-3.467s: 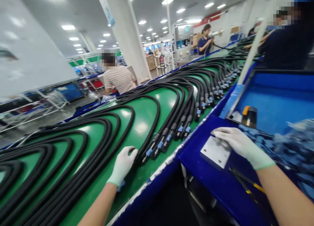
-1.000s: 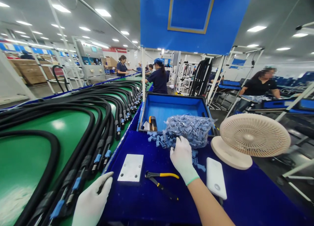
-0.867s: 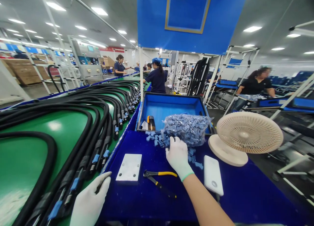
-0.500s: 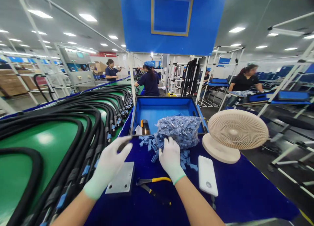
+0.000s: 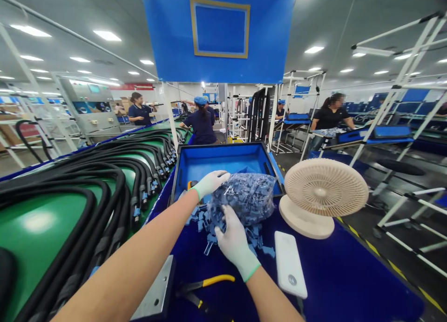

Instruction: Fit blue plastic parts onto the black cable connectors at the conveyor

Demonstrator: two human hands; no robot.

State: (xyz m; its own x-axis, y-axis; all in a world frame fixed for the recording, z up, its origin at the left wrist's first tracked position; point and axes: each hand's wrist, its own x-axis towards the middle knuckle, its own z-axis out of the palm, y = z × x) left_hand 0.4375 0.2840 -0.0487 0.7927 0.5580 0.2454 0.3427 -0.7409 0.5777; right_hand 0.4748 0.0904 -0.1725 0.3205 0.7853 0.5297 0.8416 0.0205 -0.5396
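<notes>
Two gloved hands at one clear plastic bag of blue plastic parts, lying against a blue tray: we see the left hand open on top, the right hand at its near side, gripping or not we cannot tell.

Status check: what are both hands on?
Left hand on bag of blue parts. Right hand at bag's edge, among loose parts. Fan right of bag.

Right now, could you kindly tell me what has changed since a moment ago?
The left hand has moved from the cable plugs across to the far side of the clear bag of blue plastic parts; the right hand stays at its near side. The pliers, power bank and fan stayed put.
</notes>
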